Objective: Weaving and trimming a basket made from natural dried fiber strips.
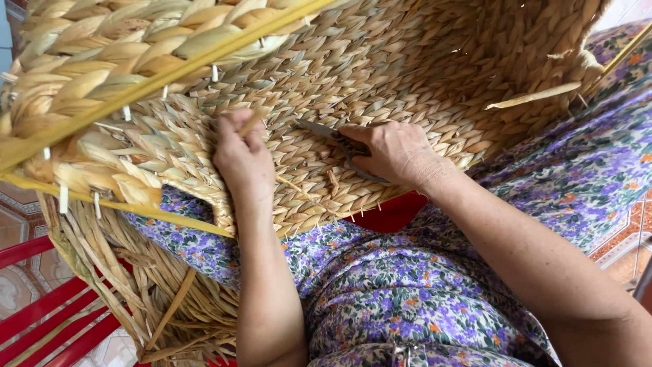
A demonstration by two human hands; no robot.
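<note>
A large woven basket (380, 61) of pale dried straw lies across my lap, its braided rim (102, 61) near the camera at upper left. My left hand (243, 160) rests on the weave and pinches a short loose straw end (252, 121) between thumb and fingers. My right hand (399, 153) grips a pair of dark grey scissors (324, 132), whose blades point left toward that straw end and lie flat on the weave. The two hands are about a hand's width apart.
My floral purple dress (407, 299) fills the lower middle and right. Loose bundles of straw (163, 299) hang at lower left over a red slatted chair (47, 312). Patterned floor tiles (20, 211) show at the left edge. A loose straw strip (536, 95) sticks out of the basket at right.
</note>
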